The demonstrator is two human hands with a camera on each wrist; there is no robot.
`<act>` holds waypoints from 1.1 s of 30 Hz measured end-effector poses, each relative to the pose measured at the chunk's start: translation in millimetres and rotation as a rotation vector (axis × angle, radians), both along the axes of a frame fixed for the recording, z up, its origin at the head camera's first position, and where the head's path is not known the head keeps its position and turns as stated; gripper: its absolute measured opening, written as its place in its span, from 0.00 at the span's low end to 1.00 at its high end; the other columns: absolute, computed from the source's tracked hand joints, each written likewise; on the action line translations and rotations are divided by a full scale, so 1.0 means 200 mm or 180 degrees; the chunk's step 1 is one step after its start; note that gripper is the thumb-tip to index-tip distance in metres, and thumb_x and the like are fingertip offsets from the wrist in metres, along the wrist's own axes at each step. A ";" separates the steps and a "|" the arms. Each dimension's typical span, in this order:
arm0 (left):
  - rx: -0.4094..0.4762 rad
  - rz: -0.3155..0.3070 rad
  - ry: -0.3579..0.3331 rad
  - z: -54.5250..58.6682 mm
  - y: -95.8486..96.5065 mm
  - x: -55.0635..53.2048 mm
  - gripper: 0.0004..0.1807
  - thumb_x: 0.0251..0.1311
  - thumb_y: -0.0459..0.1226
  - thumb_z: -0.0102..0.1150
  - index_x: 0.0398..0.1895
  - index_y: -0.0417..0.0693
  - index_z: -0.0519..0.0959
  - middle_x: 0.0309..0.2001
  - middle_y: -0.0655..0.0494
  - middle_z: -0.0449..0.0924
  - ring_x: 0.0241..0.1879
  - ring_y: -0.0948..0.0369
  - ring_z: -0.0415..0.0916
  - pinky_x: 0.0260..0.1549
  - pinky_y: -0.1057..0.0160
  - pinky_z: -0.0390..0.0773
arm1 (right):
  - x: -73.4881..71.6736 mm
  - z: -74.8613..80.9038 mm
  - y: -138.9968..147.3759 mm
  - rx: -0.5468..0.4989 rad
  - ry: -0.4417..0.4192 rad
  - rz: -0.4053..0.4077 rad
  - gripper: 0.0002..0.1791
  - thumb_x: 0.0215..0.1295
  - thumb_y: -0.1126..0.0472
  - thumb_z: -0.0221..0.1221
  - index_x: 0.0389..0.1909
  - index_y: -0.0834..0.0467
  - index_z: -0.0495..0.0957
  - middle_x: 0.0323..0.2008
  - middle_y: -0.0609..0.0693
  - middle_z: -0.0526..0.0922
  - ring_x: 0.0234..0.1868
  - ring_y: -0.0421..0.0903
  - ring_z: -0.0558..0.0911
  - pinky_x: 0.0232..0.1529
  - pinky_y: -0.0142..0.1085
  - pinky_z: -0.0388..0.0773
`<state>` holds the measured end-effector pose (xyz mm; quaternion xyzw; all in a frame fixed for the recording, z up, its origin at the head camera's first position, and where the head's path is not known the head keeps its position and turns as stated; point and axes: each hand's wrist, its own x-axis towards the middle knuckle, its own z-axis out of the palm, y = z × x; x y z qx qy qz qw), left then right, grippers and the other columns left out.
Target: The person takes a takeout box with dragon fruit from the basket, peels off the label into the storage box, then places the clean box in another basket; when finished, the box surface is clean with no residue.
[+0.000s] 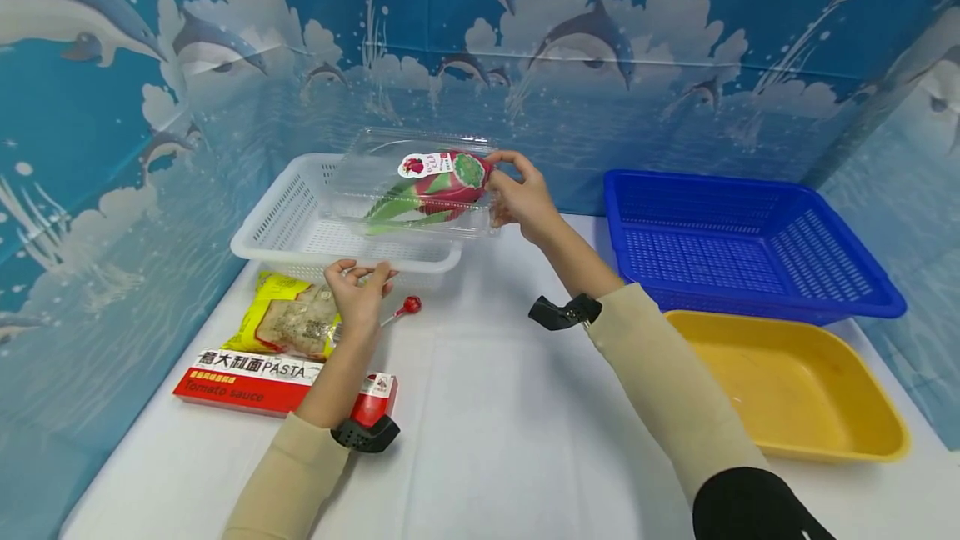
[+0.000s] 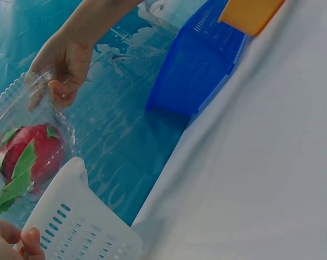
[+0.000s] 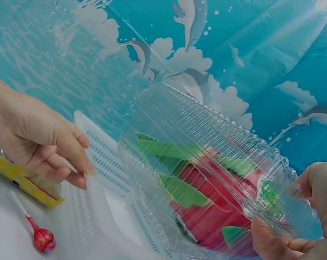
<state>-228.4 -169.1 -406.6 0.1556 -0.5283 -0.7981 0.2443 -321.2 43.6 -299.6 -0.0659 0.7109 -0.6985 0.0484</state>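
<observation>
My right hand [image 1: 523,197] pinches the right end of a clear plastic clamshell box [image 1: 352,182], its thumb on the near side. Inside the box lies a red dragon fruit [image 1: 442,197] with green leaves; a white label sits on top. The box hangs tilted above a white perforated basket [image 1: 262,227]. My left hand [image 1: 360,294] grips the front rim of that basket with its fingertips. In the right wrist view the left hand's fingers [image 3: 71,154] meet the basket's edge, and the dragon fruit [image 3: 217,189] shows through the plastic.
Near my left forearm lie a yellow food bag [image 1: 288,315], a red-and-white pasta box [image 1: 247,382] and a red lollipop [image 1: 410,305]. On the right stand a blue basket [image 1: 720,290] and a yellow tub [image 1: 787,390]. A dolphin-print curtain [image 1: 562,123] hangs behind.
</observation>
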 end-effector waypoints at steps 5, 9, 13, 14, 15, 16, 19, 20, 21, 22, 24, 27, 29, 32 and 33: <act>-0.0024 -0.0037 -0.0026 0.00 0.00 0.00 0.25 0.59 0.22 0.59 0.45 0.48 0.55 0.35 0.50 0.67 0.27 0.64 0.82 0.29 0.70 0.81 | 0.01 0.01 0.08 -0.0060 -0.0036 -0.0059 0.20 0.65 0.63 0.53 0.58 0.49 0.72 0.14 0.49 0.63 0.11 0.43 0.67 0.13 0.35 0.74; -0.0034 -0.0060 -0.0037 0.01 0.00 0.00 0.25 0.59 0.23 0.59 0.46 0.47 0.55 0.36 0.50 0.67 0.27 0.64 0.82 0.29 0.71 0.81 | 0.03 0.03 0.15 -0.0080 -0.0066 -0.0090 0.19 0.67 0.64 0.52 0.57 0.49 0.71 0.14 0.49 0.64 0.11 0.44 0.67 0.14 0.34 0.74; -0.0022 -0.0051 -0.0035 0.01 0.00 0.01 0.25 0.59 0.22 0.59 0.45 0.47 0.54 0.36 0.50 0.67 0.27 0.64 0.82 0.29 0.71 0.81 | 0.04 0.04 0.21 0.0001 -0.0047 -0.0174 0.18 0.67 0.64 0.51 0.56 0.48 0.72 0.16 0.50 0.66 0.10 0.43 0.67 0.14 0.33 0.75; -0.0012 -0.0046 -0.0028 0.01 0.00 0.01 0.25 0.59 0.22 0.60 0.45 0.47 0.54 0.36 0.50 0.67 0.27 0.64 0.82 0.28 0.71 0.80 | 0.04 0.05 0.22 0.0013 -0.0045 -0.0195 0.18 0.67 0.64 0.51 0.56 0.48 0.72 0.16 0.49 0.66 0.10 0.43 0.66 0.14 0.33 0.75; -0.0003 -0.0038 -0.0022 0.01 0.00 0.01 0.25 0.59 0.22 0.60 0.45 0.47 0.54 0.36 0.50 0.67 0.26 0.64 0.82 0.28 0.71 0.80 | 0.04 0.05 0.24 0.0031 -0.0041 -0.0212 0.18 0.66 0.64 0.51 0.56 0.48 0.72 0.16 0.49 0.66 0.10 0.43 0.66 0.13 0.33 0.75; 0.0008 -0.0028 -0.0013 0.01 0.00 0.00 0.25 0.59 0.22 0.60 0.45 0.48 0.54 0.36 0.50 0.67 0.26 0.64 0.82 0.27 0.71 0.81 | 0.05 0.06 0.25 0.0045 -0.0035 -0.0230 0.19 0.66 0.64 0.51 0.56 0.48 0.72 0.16 0.49 0.66 0.10 0.43 0.66 0.13 0.33 0.74; 0.0032 -0.0008 0.0001 0.00 0.01 0.00 0.25 0.58 0.22 0.60 0.45 0.48 0.54 0.36 0.50 0.68 0.26 0.64 0.82 0.27 0.71 0.81 | 0.06 0.07 0.29 0.0056 -0.0016 -0.0256 0.19 0.66 0.65 0.50 0.56 0.48 0.72 0.17 0.49 0.66 0.10 0.43 0.65 0.13 0.33 0.74; 0.0035 -0.0007 -0.0001 0.00 0.01 0.00 0.25 0.58 0.22 0.60 0.45 0.48 0.54 0.36 0.50 0.68 0.26 0.64 0.82 0.27 0.71 0.81 | 0.07 0.08 0.31 0.0062 -0.0008 -0.0252 0.19 0.66 0.64 0.49 0.56 0.48 0.71 0.19 0.49 0.68 0.10 0.43 0.66 0.13 0.33 0.74; 0.0037 -0.0003 -0.0003 0.00 0.01 0.00 0.25 0.58 0.22 0.60 0.45 0.48 0.55 0.36 0.50 0.68 0.26 0.64 0.82 0.27 0.71 0.81 | 0.07 0.08 0.32 0.0069 -0.0001 -0.0250 0.19 0.67 0.64 0.49 0.57 0.48 0.71 0.19 0.50 0.68 0.10 0.43 0.66 0.13 0.33 0.74; 0.0040 -0.0002 -0.0002 0.00 0.01 0.00 0.25 0.58 0.21 0.60 0.45 0.48 0.55 0.36 0.50 0.68 0.25 0.64 0.82 0.27 0.71 0.81 | 0.08 0.08 0.33 0.0067 0.0006 -0.0248 0.19 0.67 0.65 0.48 0.57 0.48 0.71 0.20 0.50 0.69 0.10 0.43 0.66 0.13 0.33 0.74; 0.0038 0.0001 -0.0001 0.00 0.01 0.01 0.25 0.59 0.22 0.60 0.46 0.48 0.55 0.36 0.50 0.68 0.25 0.64 0.82 0.27 0.71 0.81 | 0.09 0.09 0.37 0.0090 0.0021 -0.0237 0.19 0.68 0.64 0.48 0.57 0.48 0.70 0.20 0.50 0.69 0.11 0.44 0.68 0.13 0.34 0.74; 0.0048 0.0014 0.0015 0.01 0.01 0.01 0.25 0.59 0.21 0.59 0.46 0.48 0.55 0.35 0.50 0.68 0.25 0.63 0.81 0.26 0.71 0.81 | 0.11 0.10 0.41 0.0122 0.0032 -0.0227 0.19 0.68 0.65 0.48 0.58 0.48 0.69 0.19 0.50 0.68 0.12 0.44 0.69 0.14 0.34 0.74; 0.0048 0.0011 0.0018 0.01 0.01 0.01 0.25 0.59 0.21 0.59 0.46 0.48 0.55 0.35 0.50 0.68 0.25 0.64 0.81 0.26 0.71 0.80 | 0.13 0.11 0.44 0.0136 0.0031 -0.0229 0.19 0.68 0.65 0.47 0.58 0.48 0.69 0.19 0.50 0.69 0.12 0.44 0.69 0.14 0.35 0.74; 0.0040 -0.0004 0.0008 0.01 0.01 0.01 0.25 0.59 0.22 0.59 0.45 0.48 0.55 0.35 0.50 0.68 0.25 0.63 0.82 0.26 0.71 0.80 | 0.15 0.12 0.48 0.0162 0.0007 -0.0248 0.20 0.68 0.65 0.48 0.58 0.49 0.69 0.21 0.51 0.69 0.13 0.44 0.69 0.14 0.34 0.73; 0.0028 -0.0010 -0.0002 0.01 0.01 0.01 0.25 0.59 0.22 0.60 0.45 0.48 0.55 0.35 0.50 0.68 0.26 0.63 0.82 0.26 0.71 0.80 | 0.16 0.13 0.49 0.0177 -0.0006 -0.0256 0.20 0.68 0.65 0.48 0.59 0.49 0.69 0.21 0.51 0.69 0.13 0.44 0.69 0.14 0.34 0.73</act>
